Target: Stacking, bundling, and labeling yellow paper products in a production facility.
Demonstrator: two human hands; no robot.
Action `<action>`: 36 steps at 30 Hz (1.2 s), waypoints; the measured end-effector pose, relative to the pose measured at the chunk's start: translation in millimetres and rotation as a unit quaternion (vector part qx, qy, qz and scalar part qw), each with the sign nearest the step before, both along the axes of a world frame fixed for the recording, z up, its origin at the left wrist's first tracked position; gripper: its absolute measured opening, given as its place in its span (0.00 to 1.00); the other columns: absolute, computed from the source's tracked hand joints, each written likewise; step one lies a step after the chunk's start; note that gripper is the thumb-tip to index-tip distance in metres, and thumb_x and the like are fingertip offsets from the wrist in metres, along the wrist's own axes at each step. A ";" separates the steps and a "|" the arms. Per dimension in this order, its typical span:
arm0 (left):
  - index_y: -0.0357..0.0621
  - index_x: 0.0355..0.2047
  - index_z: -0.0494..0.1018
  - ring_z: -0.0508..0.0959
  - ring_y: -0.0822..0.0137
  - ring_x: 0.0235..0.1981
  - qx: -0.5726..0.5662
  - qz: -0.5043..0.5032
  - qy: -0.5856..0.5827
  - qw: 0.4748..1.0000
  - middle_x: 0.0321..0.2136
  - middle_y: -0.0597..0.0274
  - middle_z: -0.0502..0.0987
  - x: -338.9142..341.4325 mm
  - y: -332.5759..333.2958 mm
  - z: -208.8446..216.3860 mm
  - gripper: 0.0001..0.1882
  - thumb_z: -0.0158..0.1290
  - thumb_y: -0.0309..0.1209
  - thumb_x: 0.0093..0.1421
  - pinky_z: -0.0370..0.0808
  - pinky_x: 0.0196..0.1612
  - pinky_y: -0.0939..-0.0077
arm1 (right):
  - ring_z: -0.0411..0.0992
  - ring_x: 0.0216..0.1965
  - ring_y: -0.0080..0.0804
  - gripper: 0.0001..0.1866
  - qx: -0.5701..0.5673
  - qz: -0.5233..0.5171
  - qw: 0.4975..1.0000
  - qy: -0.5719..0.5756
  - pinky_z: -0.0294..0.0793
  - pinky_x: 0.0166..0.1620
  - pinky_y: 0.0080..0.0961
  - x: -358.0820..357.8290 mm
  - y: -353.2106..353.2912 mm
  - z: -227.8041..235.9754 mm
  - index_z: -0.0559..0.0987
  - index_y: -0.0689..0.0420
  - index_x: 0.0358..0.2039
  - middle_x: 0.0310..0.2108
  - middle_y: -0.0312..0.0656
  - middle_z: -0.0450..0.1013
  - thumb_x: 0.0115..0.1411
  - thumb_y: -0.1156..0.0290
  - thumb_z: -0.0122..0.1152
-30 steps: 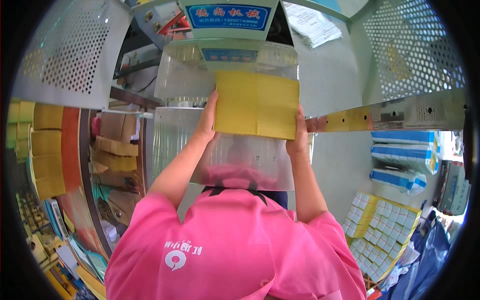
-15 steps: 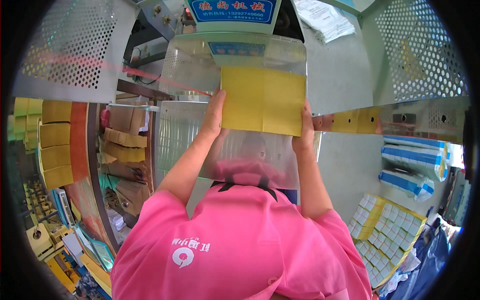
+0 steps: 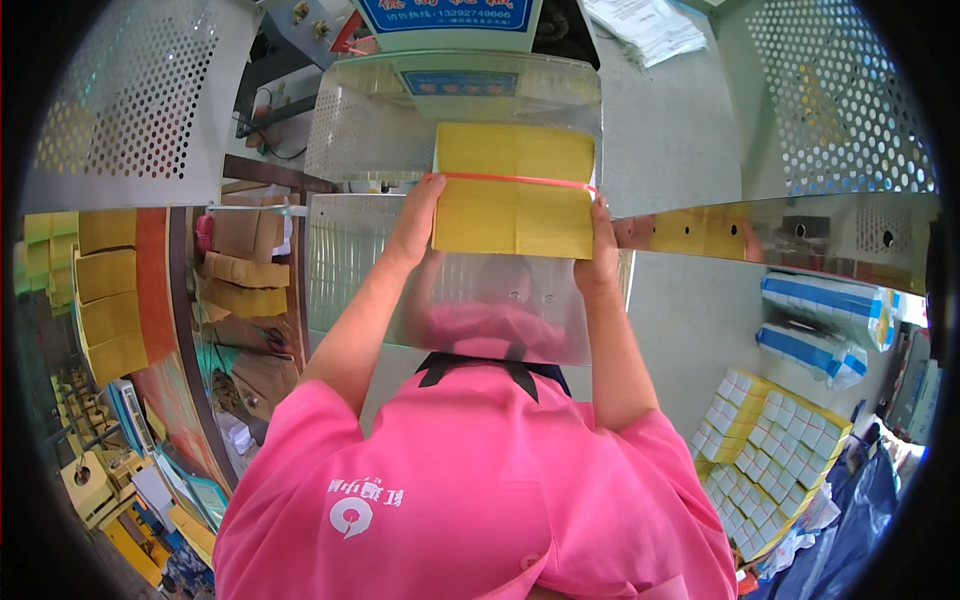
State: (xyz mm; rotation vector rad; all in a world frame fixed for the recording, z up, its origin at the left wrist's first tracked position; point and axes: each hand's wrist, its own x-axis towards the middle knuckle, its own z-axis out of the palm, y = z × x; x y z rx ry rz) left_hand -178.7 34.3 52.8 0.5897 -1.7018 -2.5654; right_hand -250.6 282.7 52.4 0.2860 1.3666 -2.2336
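A flat yellow paper bundle (image 3: 515,222) lies across the shiny metal machine table (image 3: 480,330) in front of me. A red strap (image 3: 520,180) runs straight across its top from side to side. My left hand (image 3: 412,222) grips the bundle's left edge, fingers wrapped out of sight. At the right edge my right hand (image 3: 600,245) holds it the same way, thumb up along the side. The bundle's underside is hidden.
Perforated metal panels (image 3: 835,100) flank the machine on both sides. Left stands a rack with stacked yellow paper (image 3: 108,280). At right are plastic-wrapped blue-and-white packs (image 3: 820,300), many banded white bundles (image 3: 780,440) and a metal bar (image 3: 780,235).
The red strap, earlier slanting in from the left up to the bundle's edge, now lies tight across the bundle. Both hands keep their hold.
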 end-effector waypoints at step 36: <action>0.40 0.44 0.74 0.76 0.71 0.39 0.083 0.073 -0.043 0.993 0.37 0.63 0.77 128.3 -35.5 10.4 0.19 0.40 0.42 0.69 0.72 0.43 0.76 | 0.75 0.36 0.49 0.26 0.437 0.045 0.864 0.247 0.71 0.44 0.36 153.7 -13.9 36.3 0.73 0.57 0.55 0.32 0.52 0.76 0.66 0.52 0.43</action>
